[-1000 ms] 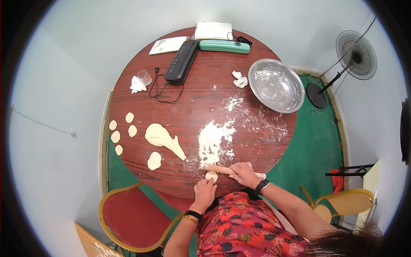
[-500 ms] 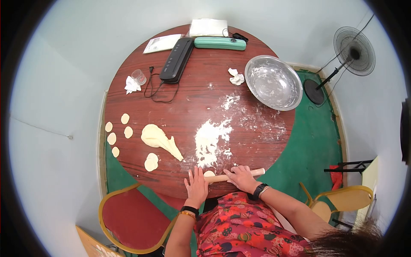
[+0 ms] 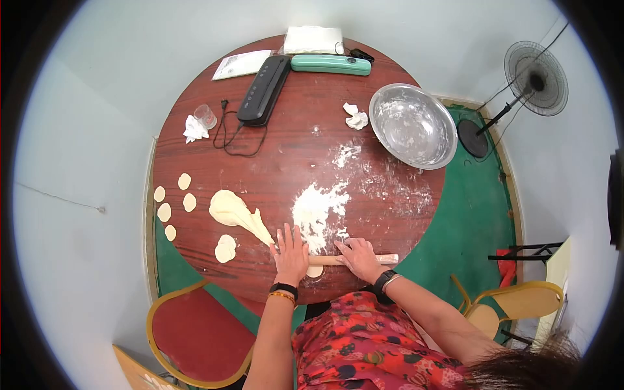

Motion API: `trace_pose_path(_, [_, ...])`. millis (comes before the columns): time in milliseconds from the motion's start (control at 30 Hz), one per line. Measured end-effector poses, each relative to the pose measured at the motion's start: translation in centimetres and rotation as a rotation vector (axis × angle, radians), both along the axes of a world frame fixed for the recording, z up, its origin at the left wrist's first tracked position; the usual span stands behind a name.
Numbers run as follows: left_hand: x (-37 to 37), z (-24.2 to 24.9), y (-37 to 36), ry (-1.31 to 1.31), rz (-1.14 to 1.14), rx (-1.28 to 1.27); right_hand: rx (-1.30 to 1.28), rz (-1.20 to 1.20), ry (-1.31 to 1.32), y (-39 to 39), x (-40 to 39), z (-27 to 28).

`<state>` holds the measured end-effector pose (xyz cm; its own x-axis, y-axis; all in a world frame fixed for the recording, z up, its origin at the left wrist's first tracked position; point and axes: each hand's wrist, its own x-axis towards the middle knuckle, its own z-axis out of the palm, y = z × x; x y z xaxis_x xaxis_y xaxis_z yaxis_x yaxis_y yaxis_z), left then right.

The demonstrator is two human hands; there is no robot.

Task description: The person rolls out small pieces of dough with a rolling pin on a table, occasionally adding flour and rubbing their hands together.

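A wooden rolling pin point(image 3: 325, 260) lies crosswise near the front edge of the table, over a small round dough wrapper point(image 3: 314, 271) that shows on the near side of it. My left hand point(image 3: 290, 257) rests its palm on the pin's left end, fingers stretched out and spread. Over the right part of the pin, my right hand point(image 3: 359, 258) is closed with its fingers bent. Left of my hands lies a long lump of dough point(image 3: 237, 213), its narrow tail close to my left fingertips. White flour point(image 3: 318, 209) is scattered just beyond the pin.
Overlapping wrappers point(image 3: 225, 249) and several single ones point(image 3: 164, 212) lie at the left. A large metal bowl point(image 3: 413, 127) stands at the back right. Farther back are a black sealer point(image 3: 264, 91) with its cord, a green device point(image 3: 331, 64), a glass point(image 3: 205, 116) and crumpled tissues point(image 3: 355, 117).
Both hands have pushed the rolling pin away from my body. More of the wrapper now shows on its near side, and the pin lies more level.
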<state>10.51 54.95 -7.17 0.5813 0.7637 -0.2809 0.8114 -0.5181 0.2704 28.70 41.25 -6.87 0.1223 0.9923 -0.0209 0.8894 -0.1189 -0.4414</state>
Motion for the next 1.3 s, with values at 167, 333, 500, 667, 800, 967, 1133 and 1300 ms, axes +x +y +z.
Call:
trace_pose_path(167, [1.1,0.3,0.2,-0.111,0.083,0.071,0.023,0.138,0.084,-0.9,1.2,0.4])
trace_pose_path(333, [-3.1,-0.9,-2.9,-0.446,0.009,0.066,0.021,0.127,0.143,-1.4,1.6,-1.6])
trace_pose_path(500, [-5.3,-0.6,-6.2,-0.346,-0.203,-0.015,0.05,0.042,0.21,-1.2,1.9,-0.9])
trace_pose_path(667, [-4.6,0.1,-8.9,-0.296,-0.019,-0.12,0.081,0.072,0.167,-1.6,2.1,-0.6])
trace_pose_path(800, [-4.7,0.7,-9.8,-0.406,0.042,0.014,0.067,0.143,0.135,-2.4,1.9,-0.7])
trace_pose_path(967, [-4.9,1.3,-8.5,-0.466,0.11,0.074,0.09,0.285,0.092,-3.9,0.6,-0.5])
trace_pose_path(1133, [-4.6,0.6,-6.5,-0.09,-0.004,-0.018,-0.004,0.271,0.007,-4.4,-0.1,-0.5])
trace_pose_path(1300, [-3.1,0.5,-4.4,-0.02,0.005,-0.084,0.024,0.16,-0.068,-4.0,-0.5,0.6])
